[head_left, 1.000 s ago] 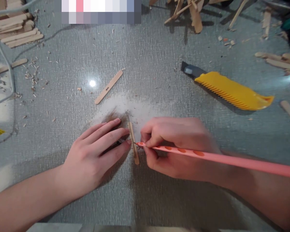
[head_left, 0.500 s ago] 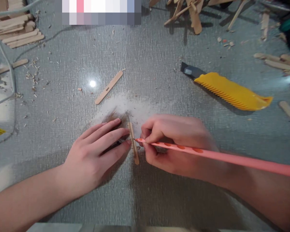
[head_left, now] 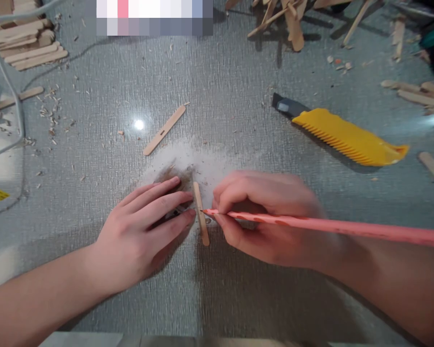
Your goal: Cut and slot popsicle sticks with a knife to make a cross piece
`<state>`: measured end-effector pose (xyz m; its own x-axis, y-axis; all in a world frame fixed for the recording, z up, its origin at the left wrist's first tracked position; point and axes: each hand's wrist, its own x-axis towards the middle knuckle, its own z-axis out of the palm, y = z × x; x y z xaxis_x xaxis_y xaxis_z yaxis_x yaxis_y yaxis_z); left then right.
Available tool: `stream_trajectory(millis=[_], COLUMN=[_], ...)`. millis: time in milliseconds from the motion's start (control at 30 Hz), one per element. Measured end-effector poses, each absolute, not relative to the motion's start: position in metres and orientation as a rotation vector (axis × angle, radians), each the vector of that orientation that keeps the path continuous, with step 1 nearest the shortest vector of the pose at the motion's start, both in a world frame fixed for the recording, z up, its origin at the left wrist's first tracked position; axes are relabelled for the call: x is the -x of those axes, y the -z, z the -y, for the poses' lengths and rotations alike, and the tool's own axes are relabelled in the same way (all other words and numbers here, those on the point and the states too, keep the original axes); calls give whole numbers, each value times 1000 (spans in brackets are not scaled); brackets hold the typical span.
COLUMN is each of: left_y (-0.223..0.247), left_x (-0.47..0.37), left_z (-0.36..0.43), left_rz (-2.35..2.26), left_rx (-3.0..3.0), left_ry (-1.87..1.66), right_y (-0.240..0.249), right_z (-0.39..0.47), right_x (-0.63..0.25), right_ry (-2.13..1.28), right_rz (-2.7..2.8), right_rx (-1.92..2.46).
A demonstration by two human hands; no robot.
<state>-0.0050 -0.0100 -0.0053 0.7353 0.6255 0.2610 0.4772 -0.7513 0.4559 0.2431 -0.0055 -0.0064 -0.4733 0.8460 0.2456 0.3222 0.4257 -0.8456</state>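
Note:
In the head view, a craft stick [head_left: 198,197] lies nearly upright in the picture between my two hands. My right hand [head_left: 264,217] pinches a pink pencil [head_left: 311,223] close to its point, and the tip meets the stick around its middle. From the left, my left hand [head_left: 144,221] lies with its fingers stretched out, fingertips beside or just touching the stick's left edge. Something dark shows between those fingers, too hidden to name. Farther up, a second craft stick [head_left: 164,130] with a small slot in its middle lies slanted on the table.
A yellow utility knife [head_left: 343,135] lies at the right. Stacked craft sticks [head_left: 39,55] and a grey cable [head_left: 18,111] occupy the upper left. A jumble of sticks [head_left: 292,29] stands at the top right. Wood shavings and pale dust [head_left: 217,154] are scattered over the grey table.
The pencil has turned slightly in my right hand, its back end now higher in the picture. The tip stays at the stick, and my left hand has hardly moved.

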Motion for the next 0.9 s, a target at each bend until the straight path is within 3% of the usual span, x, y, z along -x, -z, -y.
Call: stream_trajectory(millis=[900], left_y=[4], left_x=[5], left_z=[9], left_rz=[-837], left_rx=[-2611], left_ry=[-537], right_y=[7], right_z=[9], right_x=[-241], right_ry=[-877], right_rz=[2006], right_rx=[1022])
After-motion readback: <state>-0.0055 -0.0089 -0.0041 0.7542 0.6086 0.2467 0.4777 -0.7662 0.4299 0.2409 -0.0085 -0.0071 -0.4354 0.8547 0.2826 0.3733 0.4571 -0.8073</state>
